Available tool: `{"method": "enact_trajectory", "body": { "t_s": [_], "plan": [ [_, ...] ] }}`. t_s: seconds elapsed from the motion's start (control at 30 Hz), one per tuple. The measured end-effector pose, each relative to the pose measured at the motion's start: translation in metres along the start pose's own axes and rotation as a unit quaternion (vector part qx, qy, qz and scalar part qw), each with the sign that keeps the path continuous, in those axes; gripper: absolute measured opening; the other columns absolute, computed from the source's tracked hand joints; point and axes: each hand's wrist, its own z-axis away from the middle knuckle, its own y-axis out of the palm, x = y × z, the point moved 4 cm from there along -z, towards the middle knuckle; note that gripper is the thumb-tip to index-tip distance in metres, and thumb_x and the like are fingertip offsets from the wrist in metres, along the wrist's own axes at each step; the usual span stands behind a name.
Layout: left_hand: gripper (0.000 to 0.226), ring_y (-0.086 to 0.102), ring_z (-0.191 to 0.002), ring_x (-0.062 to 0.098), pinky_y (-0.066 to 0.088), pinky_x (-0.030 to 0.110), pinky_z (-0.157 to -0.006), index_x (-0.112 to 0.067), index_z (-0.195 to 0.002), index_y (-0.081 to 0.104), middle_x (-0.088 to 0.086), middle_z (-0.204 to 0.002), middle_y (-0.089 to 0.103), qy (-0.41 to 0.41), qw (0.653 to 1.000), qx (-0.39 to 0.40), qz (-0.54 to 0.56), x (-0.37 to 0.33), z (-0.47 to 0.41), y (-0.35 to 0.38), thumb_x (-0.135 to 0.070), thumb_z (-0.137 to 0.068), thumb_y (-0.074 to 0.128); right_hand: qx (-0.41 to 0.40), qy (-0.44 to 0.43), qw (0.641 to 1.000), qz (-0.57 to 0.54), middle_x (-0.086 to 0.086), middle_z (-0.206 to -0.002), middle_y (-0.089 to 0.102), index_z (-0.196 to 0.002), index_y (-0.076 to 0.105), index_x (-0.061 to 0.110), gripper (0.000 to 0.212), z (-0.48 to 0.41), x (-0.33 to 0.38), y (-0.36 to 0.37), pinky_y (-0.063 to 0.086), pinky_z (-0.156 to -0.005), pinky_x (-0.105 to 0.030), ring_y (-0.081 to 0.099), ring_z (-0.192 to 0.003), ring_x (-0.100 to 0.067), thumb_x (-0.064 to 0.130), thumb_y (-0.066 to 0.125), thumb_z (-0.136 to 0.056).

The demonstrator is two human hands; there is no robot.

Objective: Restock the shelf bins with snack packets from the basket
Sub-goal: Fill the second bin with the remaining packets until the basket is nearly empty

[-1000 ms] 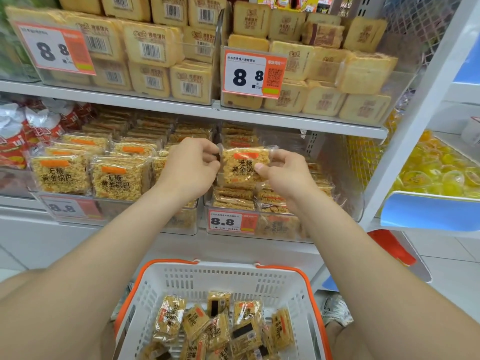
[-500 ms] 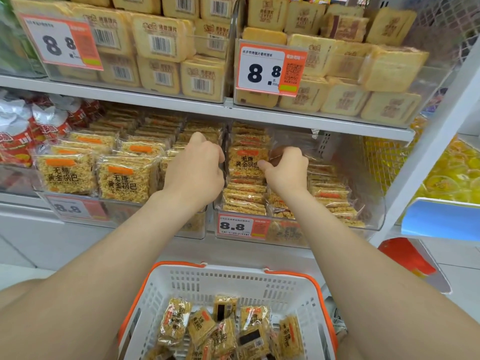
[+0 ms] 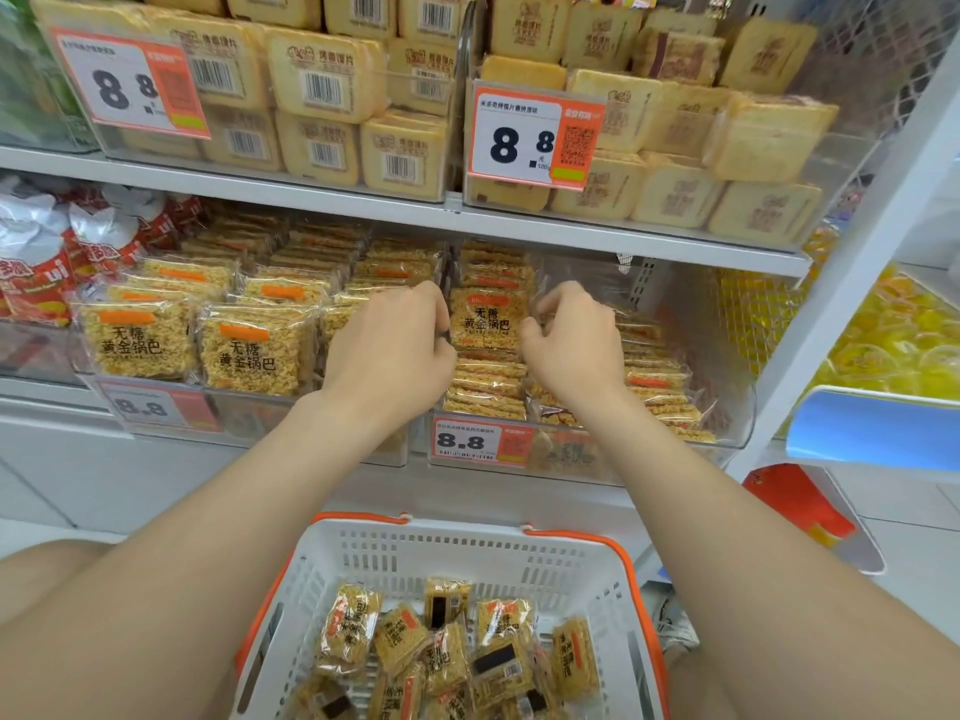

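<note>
Crinkly film, light and slippery, over brittle rice crust. Stands upright as one packet (image 3: 485,317) in the right bin (image 3: 675,459), pinched at its side edges by left hand (image 3: 389,350) and right hand (image 3: 571,345). Probably safest there.

The snack packets (image 3: 487,318) wear glossy clear film over rough, grainy yellow cakes. The shelf bins (image 3: 727,428) are smooth transparent plastic (faintly reflective). The basket (image 3: 467,558) is matt white perforated plastic with an orange rim. Price tags (image 3: 480,443) look like paper.
</note>
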Motion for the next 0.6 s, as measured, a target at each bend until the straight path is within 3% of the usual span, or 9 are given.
{"method": "enact_trajectory", "body": {
  "t_s": [0.03,0.1,0.17,0.27,0.33,0.4,0.43,0.53,0.6],
  "plan": [
    [0.005,0.061,-0.078,0.016,0.042,0.030,-0.055,-0.029,-0.095,0.062,-0.011,-0.083,0.062,0.003,1.000,0.007,-0.002,-0.002,0.004,-0.001,-0.025,-0.092,0.062,0.014,-0.030,0.999,-0.011,0.002,-0.083,0.070,-0.098,0.062,0.022,0.008,0.007,0.006,-0.004,0.060,-0.071,-0.041,0.068,-0.079,-0.023,0.027,0.058,-0.094],
    [0.005,0.061,-0.072,0.013,0.043,0.029,-0.054,-0.031,-0.084,0.062,-0.012,-0.072,0.063,0.022,0.999,0.048,0.001,-0.009,0.014,-0.002,-0.034,-0.087,0.063,0.059,-0.076,0.995,-0.024,0.005,-0.075,0.070,-0.086,0.066,0.028,0.015,0.025,0.014,-0.011,0.061,-0.068,-0.040,0.068,-0.071,-0.020,0.026,0.052,-0.089],
    [0.012,0.061,-0.069,0.009,0.048,0.029,-0.059,-0.028,-0.075,0.066,-0.012,-0.065,0.063,0.063,0.985,0.158,0.020,-0.017,0.027,0.003,-0.038,-0.083,0.066,0.111,-0.128,0.986,0.002,0.004,-0.070,0.068,-0.073,0.065,0.025,0.020,0.045,0.021,-0.018,0.060,-0.067,-0.038,0.066,-0.069,-0.022,0.028,0.048,-0.081],
    [0.015,0.057,-0.065,0.001,0.042,0.020,-0.057,-0.023,-0.082,0.073,-0.013,-0.066,0.062,0.100,0.919,0.382,-0.021,-0.021,0.058,0.025,-0.036,-0.089,0.071,0.209,-0.198,0.955,0.075,-0.004,-0.065,0.064,-0.065,0.061,0.019,0.020,0.076,0.022,-0.015,0.055,-0.059,-0.038,0.061,-0.067,-0.029,0.024,0.046,-0.076],
    [0.017,0.063,-0.076,0.009,0.050,0.026,-0.067,-0.022,-0.095,0.073,-0.011,-0.080,0.067,0.108,0.871,0.474,-0.067,-0.019,0.082,0.050,-0.039,-0.093,0.070,0.295,-0.205,0.924,0.133,-0.005,-0.066,0.058,-0.069,0.059,0.017,0.015,0.101,0.011,-0.003,0.046,-0.051,-0.034,0.056,-0.064,-0.028,0.017,0.050,-0.080],
    [0.024,0.066,-0.093,0.021,0.054,0.036,-0.080,-0.022,-0.106,0.072,-0.004,-0.100,0.071,0.108,0.835,0.528,-0.110,-0.014,0.102,0.076,-0.042,-0.096,0.066,0.375,-0.217,0.880,0.196,-0.004,-0.072,0.053,-0.073,0.059,0.016,0.015,0.126,-0.006,0.015,0.038,-0.050,-0.031,0.053,-0.065,-0.025,0.013,0.052,-0.086],
    [0.027,0.065,-0.095,0.025,0.052,0.038,-0.079,-0.020,-0.111,0.071,-0.002,-0.106,0.070,0.111,0.818,0.550,-0.128,-0.012,0.113,0.088,-0.042,-0.098,0.064,0.411,-0.217,0.860,0.213,-0.006,-0.073,0.052,-0.073,0.058,0.015,0.017,0.139,-0.015,0.024,0.039,-0.052,-0.033,0.053,-0.067,-0.028,0.010,0.052,-0.088],
    [0.023,0.051,-0.080,0.026,0.041,0.032,-0.065,-0.015,-0.108,0.063,0.002,-0.099,0.061,0.133,0.784,0.580,-0.175,-0.009,0.137,0.122,-0.036,-0.101,0.058,0.490,-0.211,0.808,0.250,-0.009,-0.070,0.050,-0.065,0.047,0.014,0.028,0.170,-0.049,0.054,0.050,-0.059,-0.046,0.050,-0.062,-0.031,0.004,0.051,-0.091],
    [0.022,0.049,-0.074,0.023,0.041,0.032,-0.063,-0.015,-0.112,0.067,0.004,-0.095,0.064,0.144,0.773,0.590,-0.185,-0.009,0.152,0.142,-0.030,-0.101,0.055,0.532,-0.221,0.764,0.288,-0.006,-0.072,0.053,-0.068,0.045,0.017,0.030,0.191,-0.068,0.070,0.059,-0.069,-0.045,0.052,-0.063,-0.026,0.002,0.051,-0.092]
  ]
}}
